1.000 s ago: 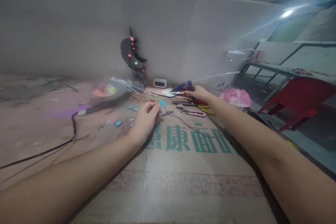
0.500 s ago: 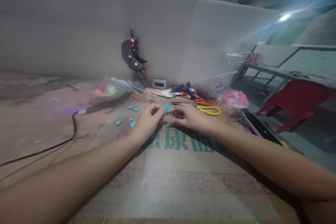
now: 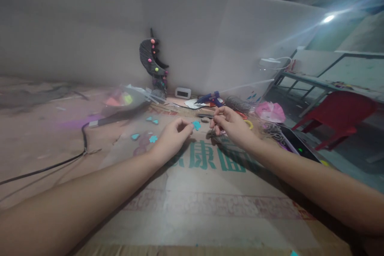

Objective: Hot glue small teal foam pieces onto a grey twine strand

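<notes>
Tabletop (image 3: 45,140), bag (image 3: 138,95) of bright pieces (image 3: 128,99), left hand (image 3: 174,138) with blue flower (image 3: 197,125)

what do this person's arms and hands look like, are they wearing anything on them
Both the left arm and right arm are bare as far as the view shows, with no sleeves. The left hand and right hand are ungloved. No watch, bracelet or ring shows.
</notes>
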